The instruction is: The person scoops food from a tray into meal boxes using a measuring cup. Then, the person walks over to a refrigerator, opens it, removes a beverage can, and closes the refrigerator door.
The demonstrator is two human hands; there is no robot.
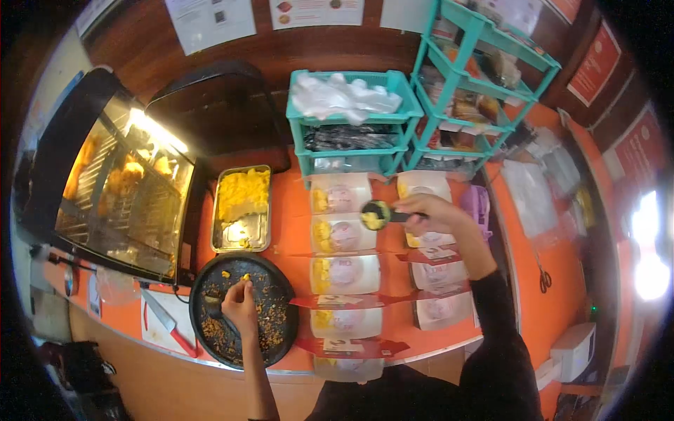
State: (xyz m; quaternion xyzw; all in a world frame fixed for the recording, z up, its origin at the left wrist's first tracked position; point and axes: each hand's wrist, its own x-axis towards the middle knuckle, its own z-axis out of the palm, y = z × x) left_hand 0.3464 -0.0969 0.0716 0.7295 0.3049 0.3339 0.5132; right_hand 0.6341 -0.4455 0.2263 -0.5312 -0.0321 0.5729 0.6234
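Note:
My right hand [430, 210] is closed round the handle of a black serving spoon [377, 215], which carries some yellow food. The spoon is held above the gap between two columns of open food boxes [345, 274]. Yellow food lies at the left side of several boxes, beside a pale round packet or container. My left hand [241, 307] is over a round black pan [286, 281] strewn with brown crumbs. Its fingertips are pinched at a small yellow piece of food [246, 278]. A dark utensil [214, 309] lies in the pan, partly behind that hand.
A metal tray [241, 242] of yellow food stands behind the pan. At left are a lit glass food warmer [126, 189] and a knife [168, 323] on a white board. Teal racks [302, 133] stand at the back. Scissors [545, 279] lie at right, near a purple container [477, 203].

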